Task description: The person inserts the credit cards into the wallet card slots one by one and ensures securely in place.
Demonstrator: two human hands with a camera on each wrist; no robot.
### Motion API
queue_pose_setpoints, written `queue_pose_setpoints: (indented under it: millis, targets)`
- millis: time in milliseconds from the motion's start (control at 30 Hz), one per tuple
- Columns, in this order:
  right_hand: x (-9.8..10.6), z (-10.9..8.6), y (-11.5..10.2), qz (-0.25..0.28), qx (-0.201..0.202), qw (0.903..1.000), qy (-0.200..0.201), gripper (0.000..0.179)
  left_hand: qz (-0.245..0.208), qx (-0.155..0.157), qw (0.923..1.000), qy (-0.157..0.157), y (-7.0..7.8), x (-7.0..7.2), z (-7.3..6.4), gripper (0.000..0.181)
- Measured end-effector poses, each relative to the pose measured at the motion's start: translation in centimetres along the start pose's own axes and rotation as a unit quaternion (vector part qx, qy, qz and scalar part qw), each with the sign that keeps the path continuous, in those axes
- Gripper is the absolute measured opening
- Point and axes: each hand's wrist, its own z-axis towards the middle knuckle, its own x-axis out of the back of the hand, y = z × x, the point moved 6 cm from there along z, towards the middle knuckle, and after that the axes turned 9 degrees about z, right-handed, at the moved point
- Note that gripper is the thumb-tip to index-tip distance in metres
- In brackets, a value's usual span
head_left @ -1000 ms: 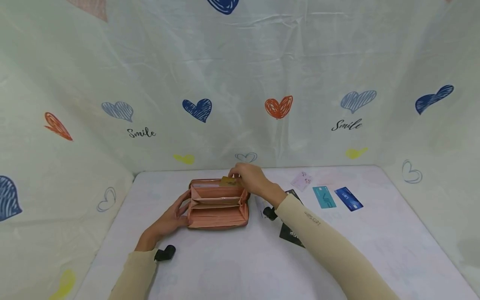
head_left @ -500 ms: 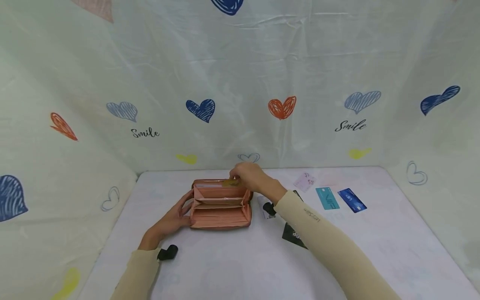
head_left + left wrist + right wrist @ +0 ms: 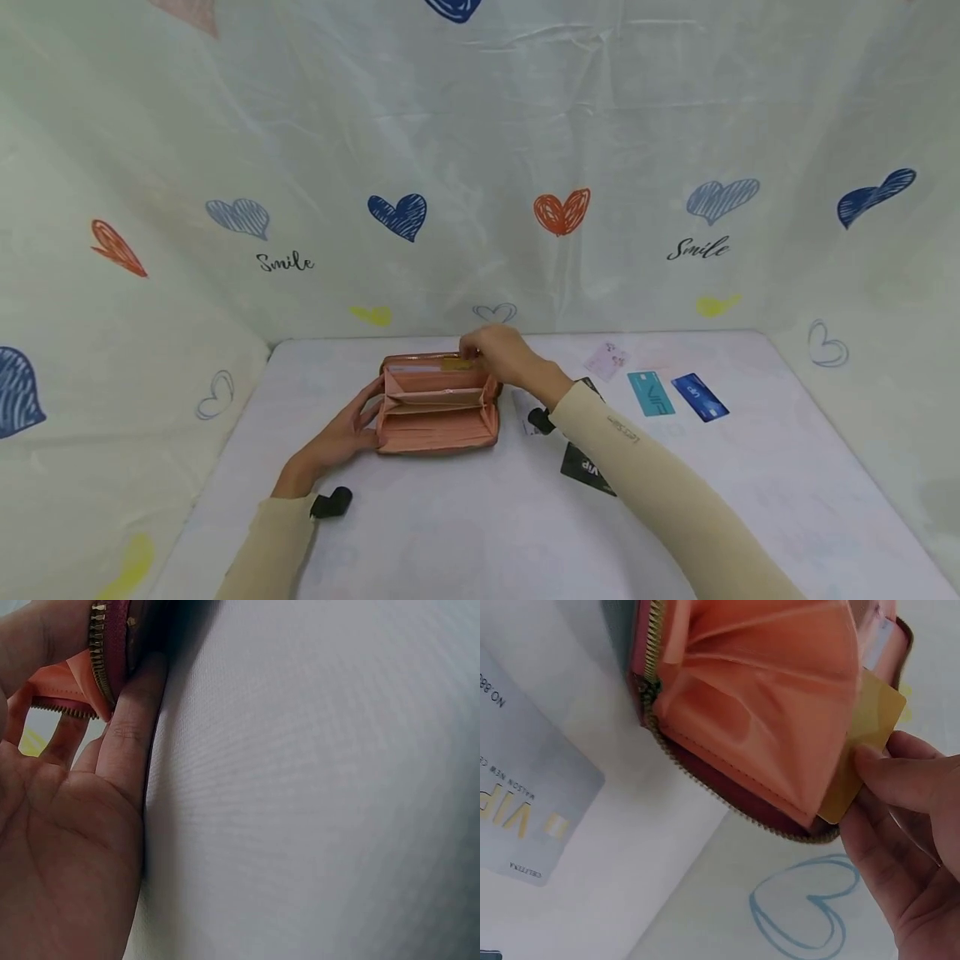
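Observation:
A salmon-pink zip wallet (image 3: 437, 432) lies unzipped on the table, its pleated compartments facing up. At its left side my left hand (image 3: 336, 442) holds the edge, thumb toward the front. In the left wrist view, fingers (image 3: 126, 742) reach along the underside beside the brass zip. My right hand (image 3: 501, 354) is at the far right corner of the wallet. Between thumb and fingers it pinches a gold card (image 3: 870, 739), partly inside the rear pocket. A pale card (image 3: 877, 643) shows in that same pocket. The right hand's fingertips are partly hidden in the head view.
Right of the wallet lie a teal VIP card (image 3: 651, 393), a blue card (image 3: 700, 397) and a pink patterned card (image 3: 606, 360). A black VIP card (image 3: 585, 469) is partly under the right sleeve. A silver VIP card (image 3: 536, 780) lies near the wallet.
The gold card has slid deeper into the wallet's rear pocket, so less of it shows. My left hand keeps its hold on the wallet, and the loose cards stay put.

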Motion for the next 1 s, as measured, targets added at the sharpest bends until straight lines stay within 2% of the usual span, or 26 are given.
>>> queue_pose_setpoints:
  millis: [100, 233, 400, 500, 600, 733, 867, 1000]
  targets:
    - [-0.5, 0.0, -0.2, -0.027, 0.008, 0.9995, -0.013, 0.028, -0.001, 0.000, 1.0000, 0.000, 0.0, 0.0, 0.1, 0.108]
    - [-0.9, -0.2, 0.0, -0.031, -0.011, 0.9992, -0.024, 0.042, -0.001, 0.006, 1.0000, -0.001, 0.1, 0.0, 0.2, 0.108]
    - [-0.8, -0.2, 0.1, -0.004, -0.019, 0.9995, -0.027, 0.033, -0.002, 0.015, 0.9999, 0.004, 0.2, 0.1, 0.2, 0.109]
    - [-0.7, -0.5, 0.4, 0.044, -0.023, 0.9982, -0.033, 0.026, -0.007, 0.015, 0.9998, 0.006, 0.2, 0.1, 0.2, 0.110]
    - [-0.4, -1.3, 1.3, 0.144, -0.034, 0.9887, -0.021, 0.026, -0.012, 0.011, 0.9999, 0.004, 0.2, 0.0, 0.3, 0.110]
    - [0.3, -3.2, 2.7, 0.260, -0.033, 0.9646, 0.030, 0.025, -0.008, 0.008, 0.9999, 0.005, 0.3, 0.0, 0.3, 0.110]
    - [1.1, -6.0, 3.5, 0.295, -0.040, 0.9511, 0.083, 0.023, 0.000, 0.012, 0.9999, 0.009, 0.2, 0.0, 0.1, 0.110]
    - [1.7, -9.0, 4.3, 0.296, -0.069, 0.9467, 0.105, 0.023, 0.003, 0.011, 0.9999, 0.009, 0.1, 0.1, 0.1, 0.110]
